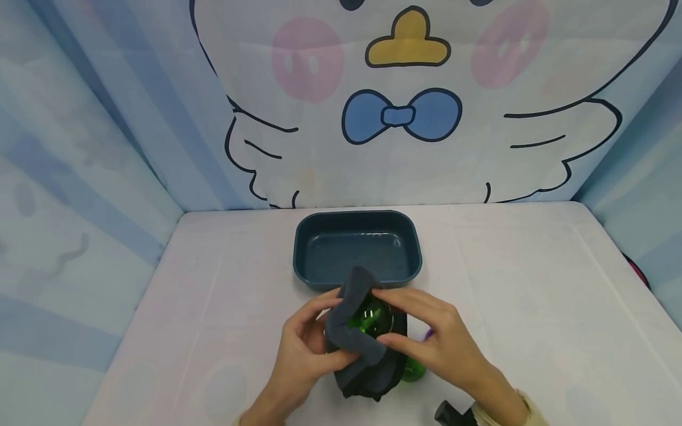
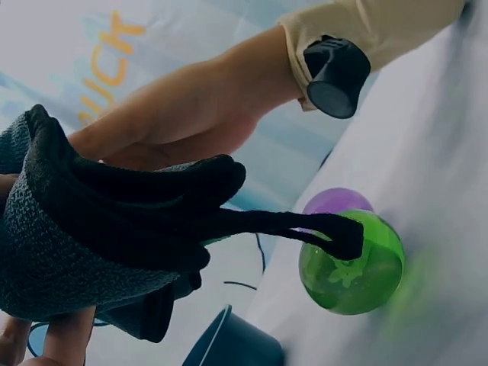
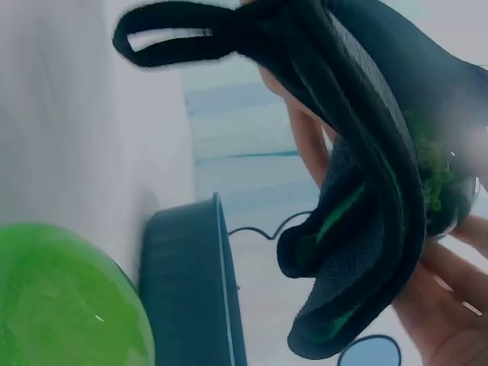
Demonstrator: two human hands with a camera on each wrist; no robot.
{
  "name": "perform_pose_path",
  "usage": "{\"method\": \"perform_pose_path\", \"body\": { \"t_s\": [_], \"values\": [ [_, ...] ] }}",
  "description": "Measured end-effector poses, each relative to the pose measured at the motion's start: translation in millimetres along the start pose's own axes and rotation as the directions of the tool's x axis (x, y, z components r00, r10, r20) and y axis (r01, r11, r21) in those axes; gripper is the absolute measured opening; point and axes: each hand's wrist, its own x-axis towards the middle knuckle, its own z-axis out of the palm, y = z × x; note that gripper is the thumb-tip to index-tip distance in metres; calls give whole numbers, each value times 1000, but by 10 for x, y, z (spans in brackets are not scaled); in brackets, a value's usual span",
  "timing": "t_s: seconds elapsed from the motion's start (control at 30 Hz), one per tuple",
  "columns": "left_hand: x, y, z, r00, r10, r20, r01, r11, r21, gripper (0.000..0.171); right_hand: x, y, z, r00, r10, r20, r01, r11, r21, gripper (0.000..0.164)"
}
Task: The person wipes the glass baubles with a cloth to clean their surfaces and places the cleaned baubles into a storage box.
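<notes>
On the near side of the basin (image 1: 357,260), I have the left hand (image 1: 306,343) gripping the probably limp cloth (image 1: 367,349) and the right hand (image 1: 437,328) pinching the green ball (image 1: 375,318) in its folds, likely light, slick, best held round its widest part.

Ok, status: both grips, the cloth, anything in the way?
Left grip holding dark cloth. Right grip pinching green ball, cloth partly around it. Second green ball, purple ball nearby, may crowd.

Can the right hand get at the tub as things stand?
Likely yes: the tub sits just beyond the right hand, its top open, though that hand holds a green ball in the cloth.
</notes>
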Motion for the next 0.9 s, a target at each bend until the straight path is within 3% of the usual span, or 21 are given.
{"method": "perform_pose_path", "body": {
  "t_s": [0.27,0.57,0.7,0.9],
  "values": [
    [4,4,-11,999,-24,-36,25,999,29,57,19,7,-18,986,-167,28,166,984,58,48],
    [-2,13,-15,999,-31,-27,31,999,17,57,23,40,-27,969,-237,72,231,970,81,46],
    [0,18,-5,999,-19,-38,20,999,29,56,15,40,-10,973,-223,62,219,974,65,44],
    [0,26,4,998,-1,-62,5,998,67,55,-11,19,39,997,-65,42,61,995,76,59]
  ]
}}
